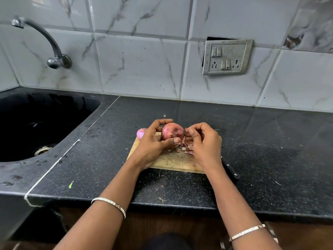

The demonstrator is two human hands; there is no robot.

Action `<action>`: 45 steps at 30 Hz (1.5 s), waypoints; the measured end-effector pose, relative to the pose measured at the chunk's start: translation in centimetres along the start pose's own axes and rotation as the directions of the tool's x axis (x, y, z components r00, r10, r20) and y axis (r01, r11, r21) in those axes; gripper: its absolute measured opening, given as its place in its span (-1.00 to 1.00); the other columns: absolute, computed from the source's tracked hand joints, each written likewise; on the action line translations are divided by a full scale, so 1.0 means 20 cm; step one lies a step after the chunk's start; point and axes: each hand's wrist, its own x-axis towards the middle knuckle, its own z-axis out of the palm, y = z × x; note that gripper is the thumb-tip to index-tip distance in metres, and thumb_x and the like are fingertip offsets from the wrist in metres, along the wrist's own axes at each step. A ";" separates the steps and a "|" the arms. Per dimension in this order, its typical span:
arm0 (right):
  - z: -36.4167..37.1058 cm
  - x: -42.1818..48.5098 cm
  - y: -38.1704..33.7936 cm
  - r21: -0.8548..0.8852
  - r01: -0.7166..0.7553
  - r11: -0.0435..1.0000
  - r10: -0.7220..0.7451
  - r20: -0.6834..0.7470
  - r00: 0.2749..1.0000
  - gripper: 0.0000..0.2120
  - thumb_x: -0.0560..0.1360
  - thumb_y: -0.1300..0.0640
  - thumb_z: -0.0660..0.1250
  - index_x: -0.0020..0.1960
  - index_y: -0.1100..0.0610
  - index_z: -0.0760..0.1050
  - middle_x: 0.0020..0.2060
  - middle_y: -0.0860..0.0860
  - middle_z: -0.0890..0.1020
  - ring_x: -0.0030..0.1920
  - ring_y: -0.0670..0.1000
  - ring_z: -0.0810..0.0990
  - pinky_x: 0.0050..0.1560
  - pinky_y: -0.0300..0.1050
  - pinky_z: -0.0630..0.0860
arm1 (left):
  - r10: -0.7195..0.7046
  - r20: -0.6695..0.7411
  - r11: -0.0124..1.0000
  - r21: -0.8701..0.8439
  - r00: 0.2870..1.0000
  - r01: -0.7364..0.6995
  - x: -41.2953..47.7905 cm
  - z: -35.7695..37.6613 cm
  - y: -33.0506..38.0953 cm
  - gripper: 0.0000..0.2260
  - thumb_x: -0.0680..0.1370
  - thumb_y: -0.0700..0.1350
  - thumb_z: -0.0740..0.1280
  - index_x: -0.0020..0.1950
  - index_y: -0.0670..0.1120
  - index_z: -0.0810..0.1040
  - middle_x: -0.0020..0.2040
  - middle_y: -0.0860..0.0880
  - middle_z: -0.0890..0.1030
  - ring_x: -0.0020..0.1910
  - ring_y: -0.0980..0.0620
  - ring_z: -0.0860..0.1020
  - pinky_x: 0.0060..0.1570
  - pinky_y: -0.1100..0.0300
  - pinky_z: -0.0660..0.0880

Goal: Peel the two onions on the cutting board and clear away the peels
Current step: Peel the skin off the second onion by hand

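Note:
My left hand grips a red onion still in its papery skin, lifted a little above the wooden cutting board. My right hand is beside the onion on its right, fingers curled, fingertips at the onion's skin; whether it pinches a strip of skin is unclear. A second onion, pale purple and smooth, lies at the board's far left corner, partly hidden behind my left hand. Loose peels lie on the board under my hands.
A black-handled knife lies on the dark counter just right of the board. A black sink with a wall tap is at the left. Small peel scraps dot the counter near its front edge. A switch panel is on the tiled wall.

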 end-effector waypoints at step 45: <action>-0.01 -0.01 -0.01 0.208 -0.056 0.976 0.015 0.191 0.982 -0.86 0.49 0.24 0.49 -0.04 0.06 0.59 -0.10 -0.07 0.71 -0.05 -0.12 0.69 0.01 -0.08 0.64 | -0.148 -0.030 0.978 -0.156 0.989 0.141 0.00 0.00 0.04 -0.52 0.46 -0.44 0.44 0.37 -0.23 0.51 0.25 -0.24 0.59 0.07 -0.19 0.70 0.06 -0.06 0.67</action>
